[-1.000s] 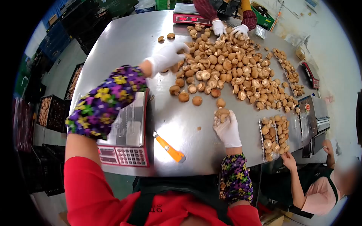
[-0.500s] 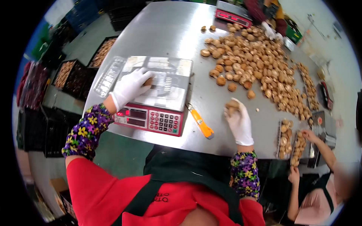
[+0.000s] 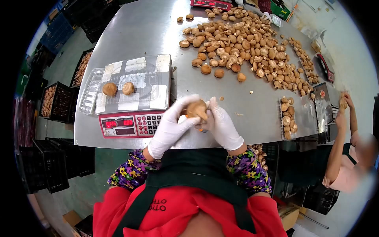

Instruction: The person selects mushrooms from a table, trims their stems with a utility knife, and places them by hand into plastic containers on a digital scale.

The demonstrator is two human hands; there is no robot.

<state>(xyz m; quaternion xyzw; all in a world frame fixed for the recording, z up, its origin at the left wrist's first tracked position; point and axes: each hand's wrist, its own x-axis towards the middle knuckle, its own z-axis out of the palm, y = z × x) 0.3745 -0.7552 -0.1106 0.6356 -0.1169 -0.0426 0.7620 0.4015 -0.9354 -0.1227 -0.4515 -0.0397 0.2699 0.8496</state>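
Note:
A brown shiitake mushroom [image 3: 196,109] with its stem pointing right is gripped in my gloved left hand [image 3: 173,124], above the table's near edge. Closed beside it, my gloved right hand [image 3: 223,125] has its fingertips at the stem. An orange-handled cutter [image 3: 203,130] lies beneath both hands, mostly hidden. To the left stands a red digital scale [image 3: 130,125] with lit digits. On its platform rests a clear plastic tray [image 3: 152,98], with one mushroom [image 3: 109,89] and a paler mushroom [image 3: 128,88] in it.
A large heap of mushrooms [image 3: 244,43] covers the far right. Another clear tray [image 3: 89,93] lies left of the scale. A filled tray [image 3: 287,118] sits at right, near a co-worker's arms [image 3: 340,130]. Crates [image 3: 53,100] stand on the floor at left.
My left hand has left the scale's tray, where two mushrooms now show, and come to meet my right hand. The mushroom my right hand held is now between both hands. The view shifted.

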